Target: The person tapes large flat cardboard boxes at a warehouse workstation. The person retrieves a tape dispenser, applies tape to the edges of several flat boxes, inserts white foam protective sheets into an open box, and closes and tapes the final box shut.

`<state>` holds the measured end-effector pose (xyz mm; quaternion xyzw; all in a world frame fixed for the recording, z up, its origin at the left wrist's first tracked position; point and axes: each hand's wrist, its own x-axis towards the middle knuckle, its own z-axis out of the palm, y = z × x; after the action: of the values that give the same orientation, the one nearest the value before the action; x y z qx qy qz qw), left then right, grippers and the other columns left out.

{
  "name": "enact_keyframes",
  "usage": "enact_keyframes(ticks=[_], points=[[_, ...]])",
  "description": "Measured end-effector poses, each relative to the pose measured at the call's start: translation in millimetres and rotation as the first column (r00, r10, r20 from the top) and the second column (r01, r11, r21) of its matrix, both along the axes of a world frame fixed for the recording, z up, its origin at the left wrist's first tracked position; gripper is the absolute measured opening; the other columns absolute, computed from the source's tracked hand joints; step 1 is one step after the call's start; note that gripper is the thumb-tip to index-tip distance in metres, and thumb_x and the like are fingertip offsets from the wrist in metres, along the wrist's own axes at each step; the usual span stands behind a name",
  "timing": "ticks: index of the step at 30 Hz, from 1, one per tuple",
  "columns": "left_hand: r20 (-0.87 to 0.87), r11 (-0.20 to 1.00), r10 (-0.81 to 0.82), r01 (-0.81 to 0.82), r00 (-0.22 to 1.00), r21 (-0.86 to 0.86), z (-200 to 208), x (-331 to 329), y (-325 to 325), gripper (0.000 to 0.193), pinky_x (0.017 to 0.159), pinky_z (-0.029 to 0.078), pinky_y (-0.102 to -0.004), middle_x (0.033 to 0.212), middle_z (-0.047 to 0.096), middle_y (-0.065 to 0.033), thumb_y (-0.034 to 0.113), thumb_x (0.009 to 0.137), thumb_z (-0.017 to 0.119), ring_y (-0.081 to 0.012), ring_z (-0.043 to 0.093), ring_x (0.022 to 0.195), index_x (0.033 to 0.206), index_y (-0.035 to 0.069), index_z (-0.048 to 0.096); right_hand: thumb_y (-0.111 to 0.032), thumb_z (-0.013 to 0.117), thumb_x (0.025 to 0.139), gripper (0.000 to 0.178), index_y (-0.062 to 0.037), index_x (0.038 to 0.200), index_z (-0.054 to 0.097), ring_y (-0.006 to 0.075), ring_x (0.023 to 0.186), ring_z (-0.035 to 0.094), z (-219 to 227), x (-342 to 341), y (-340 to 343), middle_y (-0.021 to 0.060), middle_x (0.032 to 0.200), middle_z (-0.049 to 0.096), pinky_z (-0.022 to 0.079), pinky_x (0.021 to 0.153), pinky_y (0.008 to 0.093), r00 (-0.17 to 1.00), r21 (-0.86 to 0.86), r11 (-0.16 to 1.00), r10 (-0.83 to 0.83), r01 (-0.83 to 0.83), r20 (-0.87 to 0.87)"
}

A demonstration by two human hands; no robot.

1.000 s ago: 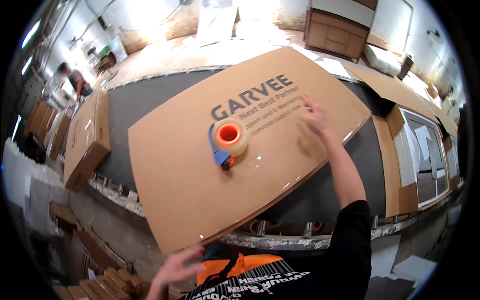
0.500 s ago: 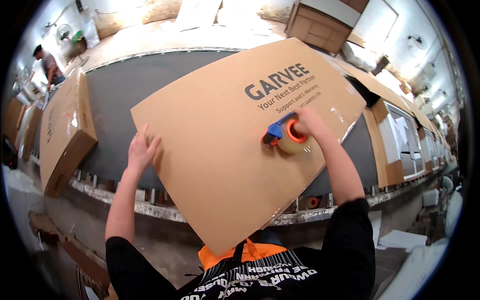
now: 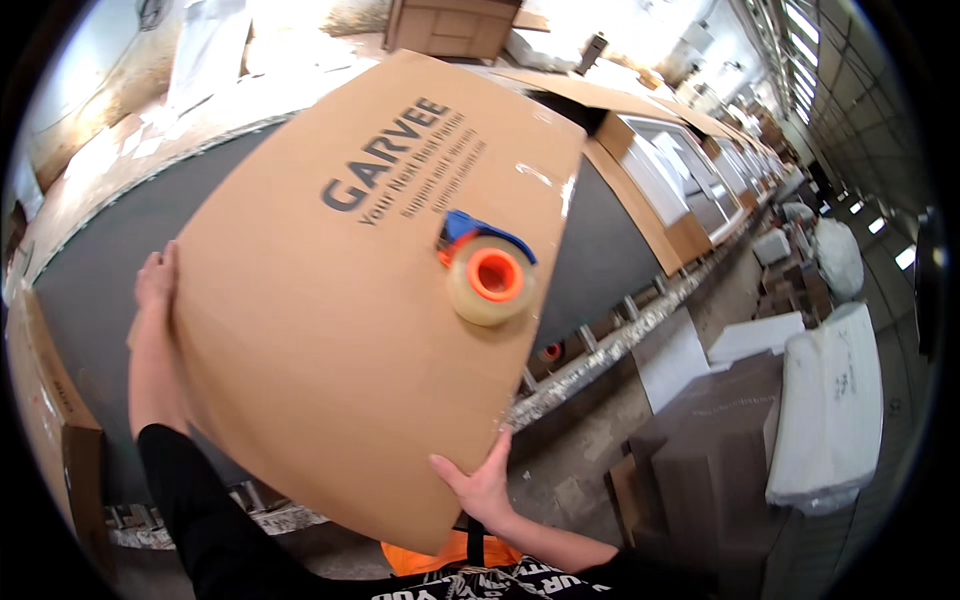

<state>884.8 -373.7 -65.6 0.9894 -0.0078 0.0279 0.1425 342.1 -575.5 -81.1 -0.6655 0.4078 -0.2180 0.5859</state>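
Observation:
A large, flat brown cardboard box (image 3: 330, 330) with dark print lies askew on the grey conveyor belt (image 3: 100, 235), its near corner jutting over the belt's front edge toward my body. My left hand (image 3: 157, 280) grips the box's left edge, with part of the fingers hidden. At the near right edge, my right hand (image 3: 480, 487) holds the box, thumb on the top face and fingers along the side. A tape dispenser (image 3: 488, 278) with a blue and orange head and a roll of clear tape rests on top of the box, touched by neither hand.
Another cardboard box (image 3: 55, 430) stands at the left on the belt. To the right, an open carton (image 3: 640, 200) with a white framed piece inside heads a row of similar ones. Wrapped white packages (image 3: 830, 410) and brown cartons (image 3: 715, 430) sit on the floor at right.
My right hand has let go of the tape dispenser, leaving it on the box, and has come down to the near right edge. The view has swung to the right.

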Motion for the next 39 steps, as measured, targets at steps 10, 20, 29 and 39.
enact_keyframes(ticks=[10, 20, 29, 39], points=[[0.03, 0.996, -0.076, 0.077, 0.997, -0.039, -18, -66, 53, 0.076, 0.089, 0.044, -0.0498, 0.11, 0.062, -0.0271, 0.068, 0.091, 0.036, -0.044, 0.057, 0.106, 0.106, -0.002, 0.061, -0.058, 0.078, 0.069, 0.11, 0.0014, 0.144, 0.023, 0.0393, 0.129, 0.041, 26, -60, -62, 0.0258, 0.138, 0.037, 0.038, 0.105, 0.046, 0.989, -0.153, 0.983, 0.09, -0.107, -0.114], [0.174, 0.968, 0.108, -0.063, 0.979, -0.245, -29, -393, 26, 0.067, 0.072, 0.046, -0.0531, 0.081, 0.064, -0.0306, 0.057, 0.092, 0.05, -0.0486, 0.061, 0.081, 0.079, -0.008, 0.06, -0.049, 0.076, 0.075, 0.092, 0.0011, 0.141, 0.038, 0.0341, 0.124, 0.053, 11, -203, -248, 0.0241, 0.132, 0.054, 0.043, 0.102, 0.0394, 0.984, -0.302, 0.942, 0.111, -0.148, -0.136], [-0.043, 0.985, -0.151, 0.154, 0.988, 0.079, 37, -649, -106, 0.095, 0.096, 0.042, -0.0565, 0.137, 0.048, -0.0264, 0.065, 0.074, 0.069, -0.0495, 0.048, 0.119, 0.133, -0.006, 0.046, -0.04, 0.091, 0.055, 0.116, -0.0006, 0.146, 0.03, 0.032, 0.124, 0.052, 16, -240, -456, 0.0225, 0.133, 0.054, 0.043, 0.103, 0.0373, 0.873, -0.286, 0.84, 0.371, -0.461, -0.316], [0.496, 0.681, -0.732, 0.473, 0.467, 0.559, -42, -610, -205, 0.062, 0.104, 0.034, -0.0632, 0.139, 0.042, -0.0313, 0.011, 0.075, 0.049, -0.0566, 0.041, 0.124, 0.135, -0.006, 0.042, -0.014, 0.056, 0.085, 0.077, -0.0047, 0.151, 0.017, 0.0412, 0.135, 0.03, -148, -118, -358, 0.0252, 0.148, 0.029, 0.028, 0.112, 0.0501, 0.901, -0.397, 0.915, -0.114, -0.069, -0.42]])
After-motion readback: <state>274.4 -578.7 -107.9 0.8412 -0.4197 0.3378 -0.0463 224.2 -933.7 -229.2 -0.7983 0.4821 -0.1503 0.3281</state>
